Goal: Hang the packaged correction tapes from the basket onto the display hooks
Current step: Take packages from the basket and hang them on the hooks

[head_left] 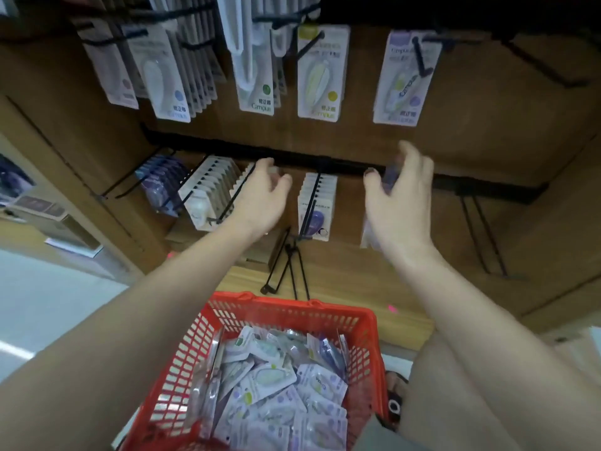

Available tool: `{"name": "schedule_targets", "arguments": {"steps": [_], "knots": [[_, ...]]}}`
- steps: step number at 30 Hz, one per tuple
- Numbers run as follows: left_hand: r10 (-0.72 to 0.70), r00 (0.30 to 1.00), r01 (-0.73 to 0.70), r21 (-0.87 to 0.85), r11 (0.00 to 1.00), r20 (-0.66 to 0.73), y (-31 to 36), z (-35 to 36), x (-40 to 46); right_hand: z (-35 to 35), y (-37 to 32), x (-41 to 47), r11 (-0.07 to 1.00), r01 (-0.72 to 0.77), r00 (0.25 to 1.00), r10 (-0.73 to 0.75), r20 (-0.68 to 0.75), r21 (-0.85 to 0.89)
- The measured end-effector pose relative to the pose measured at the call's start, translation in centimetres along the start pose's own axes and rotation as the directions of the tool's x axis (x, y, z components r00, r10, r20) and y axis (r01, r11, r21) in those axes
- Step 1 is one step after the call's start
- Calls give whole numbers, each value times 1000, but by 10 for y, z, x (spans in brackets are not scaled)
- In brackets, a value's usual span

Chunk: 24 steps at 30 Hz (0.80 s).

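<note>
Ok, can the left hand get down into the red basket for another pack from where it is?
Probably yes. The left hand is up by the lower hooks with nothing visibly in it, and the red basket sits open directly below, its correction tape packs uncovered. Nothing lies between them.

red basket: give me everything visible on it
The red basket looks like plastic, with lattice-slotted walls and a solid rim. It sits low in the view, below the display hooks and between the person's forearms, its near end cut off by the picture edge. It holds a loose pile of packaged correction tapes, lying flat and overlapping. Neither hand touches it.
</note>
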<state>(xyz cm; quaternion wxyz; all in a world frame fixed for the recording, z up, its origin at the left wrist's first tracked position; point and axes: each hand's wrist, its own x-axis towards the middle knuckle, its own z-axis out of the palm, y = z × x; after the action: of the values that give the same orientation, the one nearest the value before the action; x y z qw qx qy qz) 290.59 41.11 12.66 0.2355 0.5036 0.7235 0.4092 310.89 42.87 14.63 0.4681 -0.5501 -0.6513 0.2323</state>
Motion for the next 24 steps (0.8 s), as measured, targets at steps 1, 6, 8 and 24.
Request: {"name": "schedule_targets", "arguments": {"steps": [1, 6, 8, 24], "knots": [[20, 1000, -20, -6, 1000, -22, -15, -1, -20, 5, 2, -22, 998, 55, 999, -55, -4, 41], [16, 986, -24, -46, 999, -169, -101, 5, -110, 49, 38, -121, 988, 18, 965, -56, 255, 150], [-21, 990, 26, 36, 999, -136, -139, 13, -138, 69, 68, -149, 994, -80, 918, 44, 394, 75], [-605, 469, -25, 695, 719, 643, -333, 100, -264, 113, 269, -290, 716, 82, 15, 694, 720, -693]]}}
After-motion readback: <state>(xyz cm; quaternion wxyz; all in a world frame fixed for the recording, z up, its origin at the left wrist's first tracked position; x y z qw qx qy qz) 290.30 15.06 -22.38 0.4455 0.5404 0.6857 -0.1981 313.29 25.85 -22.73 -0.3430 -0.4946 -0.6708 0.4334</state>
